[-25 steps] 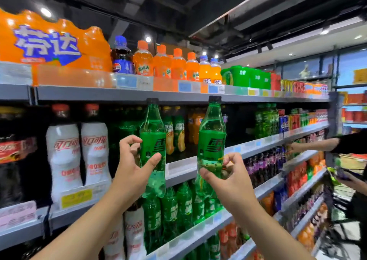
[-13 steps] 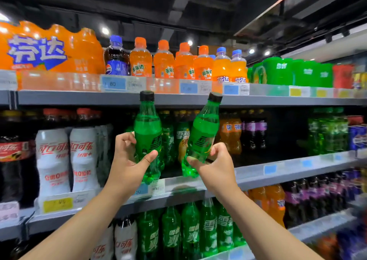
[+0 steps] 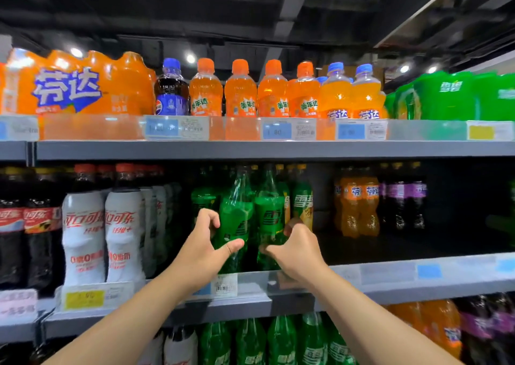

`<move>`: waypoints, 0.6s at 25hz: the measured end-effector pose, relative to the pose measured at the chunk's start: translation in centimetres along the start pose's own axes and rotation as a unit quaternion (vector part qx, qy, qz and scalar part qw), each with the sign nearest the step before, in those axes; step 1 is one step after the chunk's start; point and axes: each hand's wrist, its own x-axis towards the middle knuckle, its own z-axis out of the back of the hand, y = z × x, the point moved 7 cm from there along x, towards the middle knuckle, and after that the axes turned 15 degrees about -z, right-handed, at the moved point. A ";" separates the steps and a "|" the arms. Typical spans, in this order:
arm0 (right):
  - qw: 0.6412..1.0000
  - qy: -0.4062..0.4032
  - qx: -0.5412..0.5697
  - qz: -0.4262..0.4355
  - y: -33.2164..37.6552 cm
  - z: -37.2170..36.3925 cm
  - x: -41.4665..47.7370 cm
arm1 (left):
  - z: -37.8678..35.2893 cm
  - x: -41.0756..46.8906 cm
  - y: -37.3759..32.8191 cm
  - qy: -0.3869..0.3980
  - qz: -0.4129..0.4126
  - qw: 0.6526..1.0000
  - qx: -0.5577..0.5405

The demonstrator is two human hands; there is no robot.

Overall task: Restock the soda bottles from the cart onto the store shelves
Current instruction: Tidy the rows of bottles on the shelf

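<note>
Seating left bottle (image 3: 235,221), right bottle (image 3: 269,215) on middle shelf (image 3: 404,289) | clasping one in left hand (image 3: 200,253), other in right hand (image 3: 299,253) | next: needing bases flat before letting go

This is a shop, specifically the soft-drink aisle of a supermarket. Long grey metal shelves (image 3: 250,150) run in tiers. Each front edge carries a clear strip holding blue price labels (image 3: 276,131), a yellow price label (image 3: 83,299) and barcode tags (image 3: 224,287). The stock stands in rows sorted by brand: orange soda bottles (image 3: 241,91), white cola bottles (image 3: 83,233), purple soda bottles (image 3: 401,197) and green soda bottles (image 3: 281,342) on the tier below. An orange multipack (image 3: 72,86) and a green multipack (image 3: 446,94), both shrink-wrapped, sit on top. Overhead is a dark open ceiling with small spotlights (image 3: 191,58).
</note>
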 end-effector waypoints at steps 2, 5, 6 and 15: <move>0.999 0.037 0.018 -0.007 0.3 -0.6 1.3 | 0.5 0.6 1.1 0.001 0.058 0.997 0.052; 0.996 0.092 -0.011 -0.010 1.2 -1.2 3.2 | 2.0 1.0 2.4 -0.004 0.125 0.985 0.118; 0.994 0.104 -0.030 -0.007 1.4 -1.5 3.8 | 2.5 1.1 2.7 -0.014 0.125 0.986 0.113; 0.989 0.131 -0.068 -0.022 0.8 -3.3 7.4 | 5.3 0.2 6.2 -0.033 0.111 0.992 0.056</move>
